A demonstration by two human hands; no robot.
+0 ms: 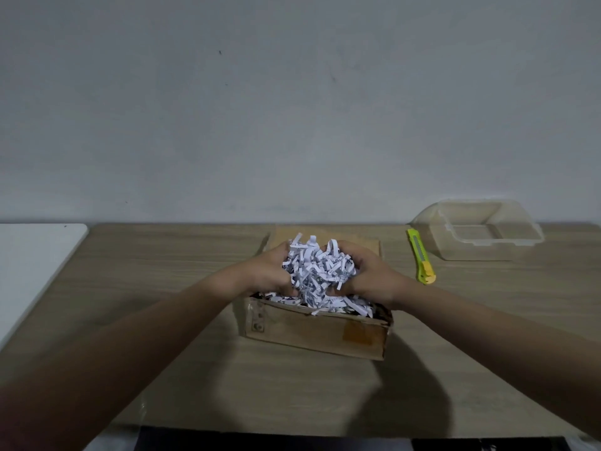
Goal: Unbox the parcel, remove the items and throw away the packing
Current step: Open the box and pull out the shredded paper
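An open brown cardboard box [318, 333] stands in the middle of the wooden table, its far flap folded back. It is filled with white shredded paper [317, 271]. My left hand [270, 271] and my right hand [367, 275] cup a heap of the shreds from both sides, fingers curled round it, just above the box's opening. More shreds lie along the box's near rim. Whatever lies under the paper is hidden.
A green and yellow utility knife [421, 257] lies to the right of the box. A clear plastic container [481, 232] stands at the back right by the wall. A white surface [29, 265] adjoins the table's left edge.
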